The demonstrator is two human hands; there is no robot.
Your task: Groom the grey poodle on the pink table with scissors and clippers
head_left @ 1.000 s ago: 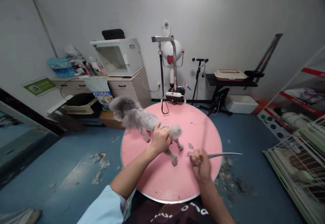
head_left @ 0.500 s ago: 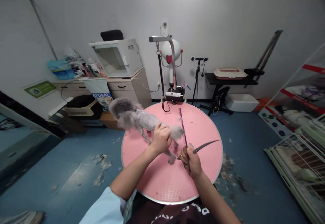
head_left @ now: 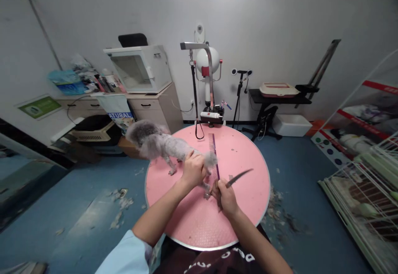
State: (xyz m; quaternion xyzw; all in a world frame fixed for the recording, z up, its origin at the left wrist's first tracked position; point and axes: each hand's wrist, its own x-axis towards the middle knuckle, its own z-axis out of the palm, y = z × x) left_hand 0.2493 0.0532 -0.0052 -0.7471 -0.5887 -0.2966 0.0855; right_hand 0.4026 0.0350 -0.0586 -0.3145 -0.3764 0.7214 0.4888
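A grey dog (head_left: 174, 144) with a close-clipped body and fluffier head and rear stands on the round pink grooming table (head_left: 214, 232), facing away to the left. My left hand (head_left: 194, 170) is closed on its hindquarters, fingers curled at the base of the tail; what exactly they pinch is hidden. In my right hand (head_left: 226, 197) are a purple comb (head_left: 214, 153) and curved scissors (head_left: 239, 177). The comb points up and away, its teeth beside the fluffy tuft at the dog's rear. The scissors' blades point right, away from the dog, and look closed.
A metal grooming arm (head_left: 209, 66) with a black hanging loop (head_left: 195, 100) rises at the table's far edge. Behind it stand a white dryer (head_left: 207, 60) and a cabinet (head_left: 168, 108). Cut hair (head_left: 275, 207) lies on the blue floor. A wire cage (head_left: 370, 199) is on the right.
My right hand has shifted left with the comb and scissors, bringing the comb across the dog's rear tuft. My left hand keeps its hold. The whole view has shifted slightly.
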